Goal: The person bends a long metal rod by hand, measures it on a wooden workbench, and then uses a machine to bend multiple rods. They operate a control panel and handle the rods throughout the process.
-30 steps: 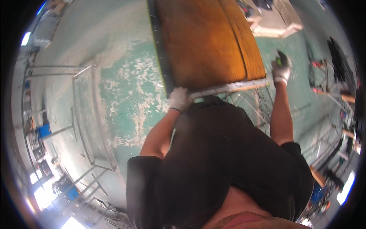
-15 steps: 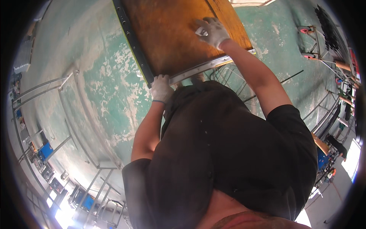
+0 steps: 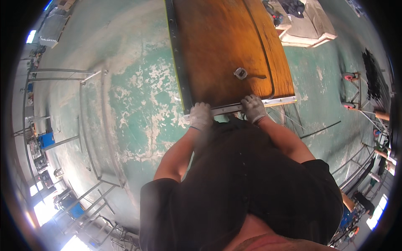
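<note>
Both of my hands wear pale work gloves and rest on the near edge of a brown wooden tabletop (image 3: 217, 54). A metal strip (image 3: 227, 109) with holes runs along that edge. My left hand (image 3: 201, 115) curls over the strip at the near left corner, beside a dark rail (image 3: 179, 54) on the left side. To its right, my right hand (image 3: 253, 108) has its fingers bent over the same strip. Farther in lies a silver tape measure (image 3: 240, 73) with a dark strap, touched by neither hand. A thin dark rod or cord (image 3: 263, 48) curves along the tabletop's right part.
A light-coloured crate or bench (image 3: 307, 25) with dark items stands beyond the table at far right. Metal frames (image 3: 63, 79) stand on the worn green floor at left. A wheeled cart (image 3: 354, 90) and a loose rod (image 3: 320, 129) are at right.
My right hand has come back from over the tabletop to its near edge, leaving the tape measure lying there. My left hand stays at the corner. The view has shifted, showing more tabletop.
</note>
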Demonstrator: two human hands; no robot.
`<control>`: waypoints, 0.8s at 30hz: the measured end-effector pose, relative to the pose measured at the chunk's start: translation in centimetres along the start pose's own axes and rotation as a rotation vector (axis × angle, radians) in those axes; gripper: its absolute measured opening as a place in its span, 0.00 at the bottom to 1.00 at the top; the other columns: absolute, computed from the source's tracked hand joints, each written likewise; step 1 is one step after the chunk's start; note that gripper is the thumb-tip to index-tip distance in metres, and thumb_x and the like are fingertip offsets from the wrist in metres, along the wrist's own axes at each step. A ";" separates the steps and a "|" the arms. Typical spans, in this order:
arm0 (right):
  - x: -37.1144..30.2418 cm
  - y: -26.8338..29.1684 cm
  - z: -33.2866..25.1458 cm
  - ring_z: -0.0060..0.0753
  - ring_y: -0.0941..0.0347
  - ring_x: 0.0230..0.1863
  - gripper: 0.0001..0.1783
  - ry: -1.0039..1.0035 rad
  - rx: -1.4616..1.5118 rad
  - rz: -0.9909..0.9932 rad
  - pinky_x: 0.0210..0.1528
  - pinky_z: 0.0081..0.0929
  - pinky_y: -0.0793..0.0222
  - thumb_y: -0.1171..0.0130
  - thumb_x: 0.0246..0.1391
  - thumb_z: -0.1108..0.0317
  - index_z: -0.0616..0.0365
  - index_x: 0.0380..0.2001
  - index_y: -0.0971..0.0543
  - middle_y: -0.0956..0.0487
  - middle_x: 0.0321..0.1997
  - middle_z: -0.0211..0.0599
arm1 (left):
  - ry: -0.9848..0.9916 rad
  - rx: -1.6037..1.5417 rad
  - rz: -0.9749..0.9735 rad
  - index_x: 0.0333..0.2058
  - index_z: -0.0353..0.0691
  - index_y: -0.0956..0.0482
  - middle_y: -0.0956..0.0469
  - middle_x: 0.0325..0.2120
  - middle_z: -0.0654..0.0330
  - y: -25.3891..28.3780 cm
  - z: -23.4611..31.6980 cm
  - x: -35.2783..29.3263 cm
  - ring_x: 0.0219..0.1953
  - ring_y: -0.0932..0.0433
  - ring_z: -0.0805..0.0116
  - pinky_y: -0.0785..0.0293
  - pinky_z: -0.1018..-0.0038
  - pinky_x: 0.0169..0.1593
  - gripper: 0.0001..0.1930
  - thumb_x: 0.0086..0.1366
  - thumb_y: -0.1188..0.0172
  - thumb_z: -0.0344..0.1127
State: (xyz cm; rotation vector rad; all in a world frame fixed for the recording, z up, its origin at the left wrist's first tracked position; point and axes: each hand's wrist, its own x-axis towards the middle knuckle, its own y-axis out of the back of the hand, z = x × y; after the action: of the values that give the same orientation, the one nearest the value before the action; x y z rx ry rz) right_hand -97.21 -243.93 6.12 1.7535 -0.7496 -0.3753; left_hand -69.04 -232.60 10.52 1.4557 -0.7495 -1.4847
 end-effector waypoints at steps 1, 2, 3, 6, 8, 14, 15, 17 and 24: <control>0.0 0.0 0.1 0.47 0.22 0.53 0.14 -0.006 -0.008 -0.009 0.58 0.47 0.25 0.33 0.55 0.63 0.51 0.44 0.14 0.17 0.45 0.36 | -0.002 0.003 -0.011 0.51 0.40 0.15 0.18 0.51 0.51 0.3 0.1 0.1 0.60 0.22 0.50 0.23 0.57 0.64 0.23 0.59 0.27 0.45; 0.0 -0.1 0.1 0.47 0.22 0.53 0.14 0.005 -0.004 0.016 0.57 0.47 0.25 0.31 0.55 0.63 0.51 0.45 0.13 0.17 0.45 0.36 | -0.009 -0.014 -0.008 0.51 0.39 0.15 0.18 0.51 0.51 0.7 0.2 -0.2 0.60 0.22 0.50 0.23 0.57 0.64 0.22 0.60 0.28 0.44; 0.2 -0.1 0.2 0.47 0.22 0.53 0.14 0.000 0.004 0.028 0.58 0.47 0.25 0.31 0.55 0.63 0.51 0.45 0.13 0.18 0.45 0.36 | -0.002 -0.004 -0.003 0.51 0.41 0.15 0.18 0.52 0.52 0.9 0.2 -0.1 0.61 0.21 0.51 0.22 0.58 0.64 0.20 0.62 0.29 0.42; 0.4 0.8 -0.3 0.48 0.21 0.52 0.15 0.007 0.006 0.053 0.57 0.46 0.24 0.27 0.55 0.60 0.51 0.45 0.12 0.16 0.45 0.37 | 0.017 -0.010 -0.004 0.51 0.44 0.14 0.18 0.54 0.55 0.9 0.3 -0.5 0.61 0.21 0.55 0.22 0.60 0.64 0.15 0.67 0.34 0.36; 0.3 1.1 0.7 0.48 0.20 0.52 0.17 -0.040 0.108 0.003 0.58 0.46 0.24 0.25 0.54 0.58 0.51 0.45 0.12 0.15 0.45 0.39 | -0.015 -0.011 0.036 0.51 0.43 0.14 0.18 0.53 0.54 0.8 0.3 -1.2 0.61 0.21 0.54 0.22 0.60 0.63 0.15 0.66 0.34 0.36; 3.0 4.2 6.3 0.53 0.24 0.68 0.26 -0.717 -0.114 0.061 0.70 0.49 0.26 0.29 0.61 0.63 0.49 0.62 0.17 0.17 0.63 0.48 | -0.025 -0.055 0.025 0.51 0.42 0.15 0.18 0.53 0.52 0.5 -0.1 -2.1 0.61 0.21 0.53 0.21 0.59 0.62 0.17 0.62 0.33 0.35; 3.5 4.7 7.7 0.57 0.23 0.64 0.26 -0.802 -0.279 0.032 0.67 0.50 0.24 0.36 0.64 0.64 0.48 0.66 0.21 0.18 0.62 0.49 | -0.038 -0.064 0.030 0.51 0.42 0.15 0.18 0.53 0.52 -0.1 -0.3 -1.7 0.61 0.21 0.53 0.21 0.58 0.62 0.18 0.62 0.33 0.35; 3.5 4.0 11.5 0.61 0.21 0.65 0.25 -0.851 -0.243 0.047 0.69 0.51 0.24 0.41 0.63 0.69 0.51 0.64 0.19 0.17 0.63 0.54 | -0.054 -0.052 0.023 0.51 0.42 0.15 0.18 0.53 0.53 -0.1 -0.1 -1.4 0.61 0.21 0.53 0.21 0.57 0.62 0.18 0.62 0.33 0.34; 7.7 5.3 13.6 0.63 0.18 0.65 0.25 -0.955 -0.088 -0.246 0.64 0.49 0.18 0.36 0.58 0.70 0.62 0.59 0.16 0.15 0.61 0.63 | -0.035 -0.076 0.077 0.50 0.42 0.14 0.18 0.51 0.52 -1.0 -0.3 -1.7 0.59 0.20 0.51 0.20 0.57 0.60 0.18 0.60 0.31 0.36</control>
State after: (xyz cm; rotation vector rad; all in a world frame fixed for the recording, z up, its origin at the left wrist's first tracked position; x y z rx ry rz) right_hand -101.12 -259.83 7.75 1.5353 -1.1434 -1.4462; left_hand -69.13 -230.66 10.37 1.3329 -0.7539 -1.4669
